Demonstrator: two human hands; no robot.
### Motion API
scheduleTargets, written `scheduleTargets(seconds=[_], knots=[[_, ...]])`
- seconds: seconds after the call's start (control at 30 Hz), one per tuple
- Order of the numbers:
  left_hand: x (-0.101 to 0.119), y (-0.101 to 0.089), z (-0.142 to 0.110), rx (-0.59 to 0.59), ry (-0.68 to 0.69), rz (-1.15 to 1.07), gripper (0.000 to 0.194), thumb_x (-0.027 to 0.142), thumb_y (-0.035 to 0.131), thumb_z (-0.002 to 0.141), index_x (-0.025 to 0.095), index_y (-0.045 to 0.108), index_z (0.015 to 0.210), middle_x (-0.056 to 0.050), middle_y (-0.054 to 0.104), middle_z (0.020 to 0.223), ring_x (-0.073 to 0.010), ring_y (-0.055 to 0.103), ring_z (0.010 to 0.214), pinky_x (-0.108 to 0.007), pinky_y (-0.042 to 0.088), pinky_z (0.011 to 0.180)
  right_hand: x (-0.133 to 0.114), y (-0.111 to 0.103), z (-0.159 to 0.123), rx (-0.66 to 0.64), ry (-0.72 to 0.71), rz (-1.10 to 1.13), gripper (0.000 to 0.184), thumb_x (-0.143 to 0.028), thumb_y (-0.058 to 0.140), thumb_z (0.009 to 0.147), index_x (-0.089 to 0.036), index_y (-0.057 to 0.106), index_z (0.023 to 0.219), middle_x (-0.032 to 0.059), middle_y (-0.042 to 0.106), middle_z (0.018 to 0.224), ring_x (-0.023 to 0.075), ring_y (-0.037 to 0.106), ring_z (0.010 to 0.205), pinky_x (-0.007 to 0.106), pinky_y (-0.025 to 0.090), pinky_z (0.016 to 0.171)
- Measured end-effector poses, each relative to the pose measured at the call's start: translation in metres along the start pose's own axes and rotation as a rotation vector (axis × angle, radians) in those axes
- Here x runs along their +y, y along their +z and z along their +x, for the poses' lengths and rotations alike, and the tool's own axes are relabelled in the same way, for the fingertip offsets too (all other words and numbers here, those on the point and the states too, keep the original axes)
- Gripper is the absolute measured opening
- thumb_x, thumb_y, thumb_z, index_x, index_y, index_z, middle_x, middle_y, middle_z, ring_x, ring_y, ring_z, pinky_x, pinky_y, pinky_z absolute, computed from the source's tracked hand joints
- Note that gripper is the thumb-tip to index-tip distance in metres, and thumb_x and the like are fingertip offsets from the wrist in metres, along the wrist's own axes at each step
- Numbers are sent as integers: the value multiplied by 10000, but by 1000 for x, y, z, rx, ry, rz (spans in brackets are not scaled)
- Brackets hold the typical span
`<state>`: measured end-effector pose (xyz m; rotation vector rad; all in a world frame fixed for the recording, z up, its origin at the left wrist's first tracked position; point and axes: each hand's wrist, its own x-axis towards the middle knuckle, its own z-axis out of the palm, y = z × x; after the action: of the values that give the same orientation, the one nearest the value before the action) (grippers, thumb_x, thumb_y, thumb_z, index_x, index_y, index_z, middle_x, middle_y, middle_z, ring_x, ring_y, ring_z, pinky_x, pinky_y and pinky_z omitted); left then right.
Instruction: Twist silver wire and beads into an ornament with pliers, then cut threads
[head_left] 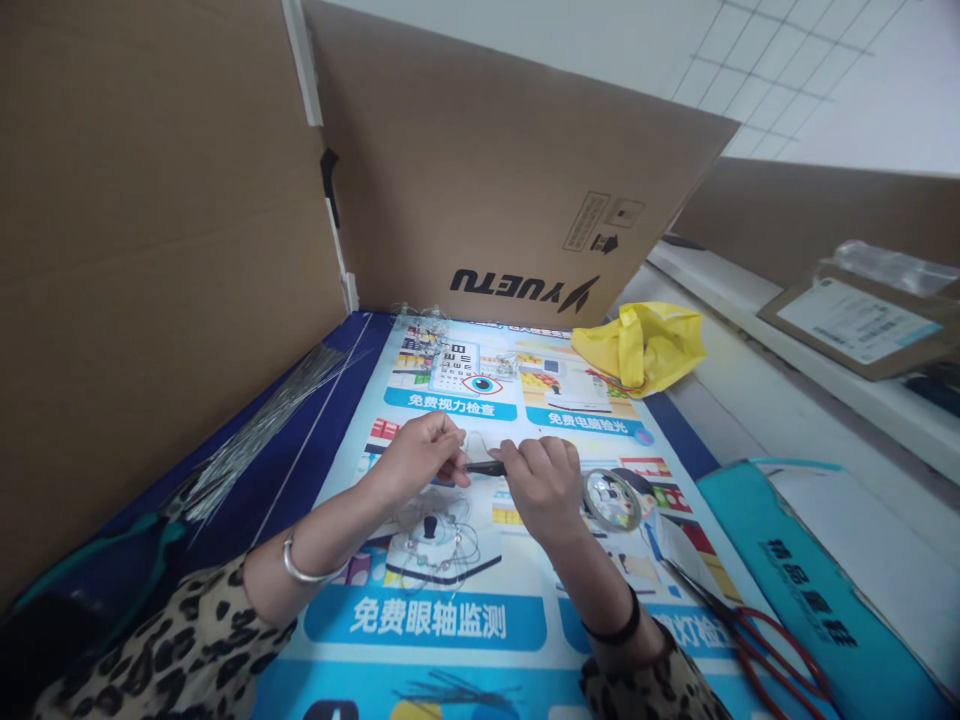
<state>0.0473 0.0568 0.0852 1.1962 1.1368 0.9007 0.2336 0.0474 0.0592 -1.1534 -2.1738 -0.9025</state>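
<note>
My left hand (424,455) is closed, its fingertips pinching what looks like a thin wire (476,438) that arcs up between the hands. My right hand (544,488) is wrapped round a slim dark tool (486,468), whose narrow end points left and reaches my left fingertips. The rest of the tool is hidden in the fist, so its kind does not show. Below the hands lie several thin wire loops (435,550) on the printed poster (420,670). Beside my right wrist sits a round clear spool or dish (611,500).
Silvery wire lengths (259,425) and teal-handled pliers (166,515) lie on the left. Red-handled scissors (780,650) and a teal box (817,590) are on the right. Behind are a yellow bag (664,345) and cardboard walls (480,170). Dark thin strands (457,690) lie in front.
</note>
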Motion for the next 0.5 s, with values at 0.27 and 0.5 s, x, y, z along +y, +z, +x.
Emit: scheduleTargets(seconds=[0.27, 0.5], knots=[[0, 1, -2, -15, -11, -28, 202, 325, 514, 830, 167, 460, 715, 30, 606, 611, -107, 630, 470, -185, 428, 455, 1, 1, -2, 35, -6, 42, 67, -249, 560, 863, -211, 612, 880, 9, 517, 628, 169, 419, 723, 346, 274, 728], [0, 1, -2, -7, 1, -13, 188, 319, 502, 836, 172, 454, 728, 35, 608, 603, -104, 627, 467, -192, 461, 478, 0, 1, -2, 37, -10, 21, 64, -249, 583, 850, -200, 621, 863, 7, 521, 618, 163, 404, 693, 346, 272, 705]])
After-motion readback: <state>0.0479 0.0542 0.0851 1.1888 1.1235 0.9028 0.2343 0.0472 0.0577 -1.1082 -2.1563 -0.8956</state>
